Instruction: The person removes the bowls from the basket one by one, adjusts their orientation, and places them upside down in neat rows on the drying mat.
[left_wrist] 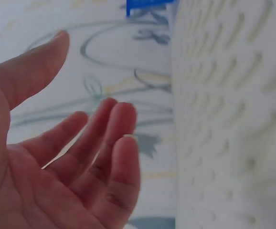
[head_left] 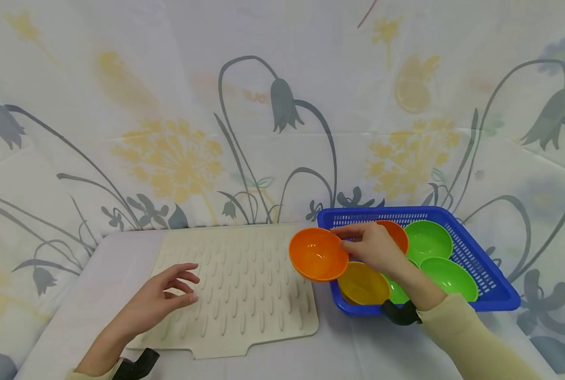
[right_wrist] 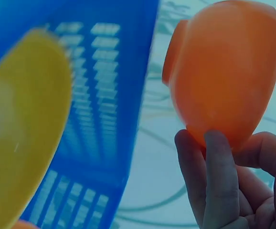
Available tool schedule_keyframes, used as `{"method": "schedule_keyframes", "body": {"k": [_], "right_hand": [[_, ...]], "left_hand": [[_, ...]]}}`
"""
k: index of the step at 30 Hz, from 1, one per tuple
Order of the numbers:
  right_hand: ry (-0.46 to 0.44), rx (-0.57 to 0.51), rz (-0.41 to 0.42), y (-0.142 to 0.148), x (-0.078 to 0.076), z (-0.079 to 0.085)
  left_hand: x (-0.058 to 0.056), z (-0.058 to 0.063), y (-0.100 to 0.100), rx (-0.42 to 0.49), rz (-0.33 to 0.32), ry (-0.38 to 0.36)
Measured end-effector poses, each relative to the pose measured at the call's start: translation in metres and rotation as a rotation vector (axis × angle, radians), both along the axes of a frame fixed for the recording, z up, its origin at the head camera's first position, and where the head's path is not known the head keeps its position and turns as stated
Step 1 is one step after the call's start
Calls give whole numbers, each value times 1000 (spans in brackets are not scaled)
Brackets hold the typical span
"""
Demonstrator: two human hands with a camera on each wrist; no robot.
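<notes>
An orange bowl is pinched at its right rim by my right hand, held up at the left edge of the blue basket. In the right wrist view the orange bowl is tilted on its side, thumb and fingers gripping its rim. Inside the basket sit a yellow bowl, another orange bowl and several green bowls, partly hidden by my right arm. My left hand hovers over the left part of the cream ridged mat, fingers loosely bent and holding nothing.
The cream mat with raised ridges lies flat on a white-covered table, left of the basket. A white cloth printed with flowers hangs behind. Dark straps sit at both wrists.
</notes>
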State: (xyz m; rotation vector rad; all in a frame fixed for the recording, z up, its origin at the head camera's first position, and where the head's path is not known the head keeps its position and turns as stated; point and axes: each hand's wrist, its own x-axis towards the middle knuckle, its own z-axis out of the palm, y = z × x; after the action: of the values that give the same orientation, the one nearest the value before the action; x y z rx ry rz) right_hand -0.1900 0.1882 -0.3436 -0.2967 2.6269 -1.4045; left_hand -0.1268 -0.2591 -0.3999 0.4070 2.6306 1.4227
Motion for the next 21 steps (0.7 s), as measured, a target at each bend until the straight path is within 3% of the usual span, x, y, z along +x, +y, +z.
{"method": "schedule_keyframes", "body": {"k": [8, 13, 21], "right_hand": [[-19, -110, 9, -35, 10, -3], [-20, -143, 9, -60, 13, -7], [3, -163, -11, -95, 17, -16]], "left_hand": [[5, 5, 48, 167, -71, 92], [2, 2, 63, 272, -121, 90], [-2, 3, 74, 324, -185, -56]]}}
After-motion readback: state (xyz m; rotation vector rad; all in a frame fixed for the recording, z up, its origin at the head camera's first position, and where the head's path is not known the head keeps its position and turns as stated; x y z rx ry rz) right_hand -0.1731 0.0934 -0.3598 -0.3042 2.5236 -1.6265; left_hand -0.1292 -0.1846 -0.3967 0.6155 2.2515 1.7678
